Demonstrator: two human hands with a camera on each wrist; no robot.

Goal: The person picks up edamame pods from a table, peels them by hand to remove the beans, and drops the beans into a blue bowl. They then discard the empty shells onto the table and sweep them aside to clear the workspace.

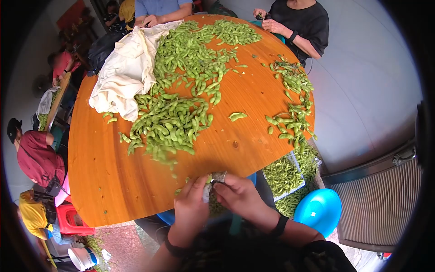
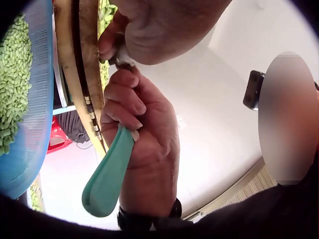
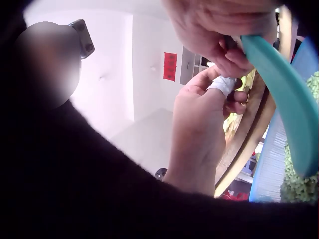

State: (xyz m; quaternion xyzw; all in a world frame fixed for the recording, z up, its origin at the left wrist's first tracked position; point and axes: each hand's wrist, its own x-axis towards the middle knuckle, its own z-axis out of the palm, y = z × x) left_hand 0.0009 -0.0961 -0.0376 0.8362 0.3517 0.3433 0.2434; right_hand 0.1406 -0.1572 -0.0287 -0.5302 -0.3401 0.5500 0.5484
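Observation:
Close to the near table edge, my left hand (image 1: 189, 205) pinches a green soybean pod (image 3: 243, 83) between thumb and fingers. A white wrap (image 3: 224, 85) covers its thumb. Right against it, my right hand (image 1: 242, 194) curls round a tool with a teal handle (image 2: 110, 174). The handle sticks out below the palm, while the tool's working end is hidden among the fingers. A grey wrap (image 1: 219, 176) shows on a right fingertip. Beyond the hands, a large heap of pods (image 1: 170, 122) lies on the round wooden table (image 1: 226, 145).
Below the table edge, a blue mesh basket (image 2: 42, 119) holds shelled beans. A cream cloth (image 1: 129, 63) lies beside the heap. More pods (image 1: 297, 84) line the table's right side, with a blue basin (image 1: 318, 212) on the floor. Other people sit around the table.

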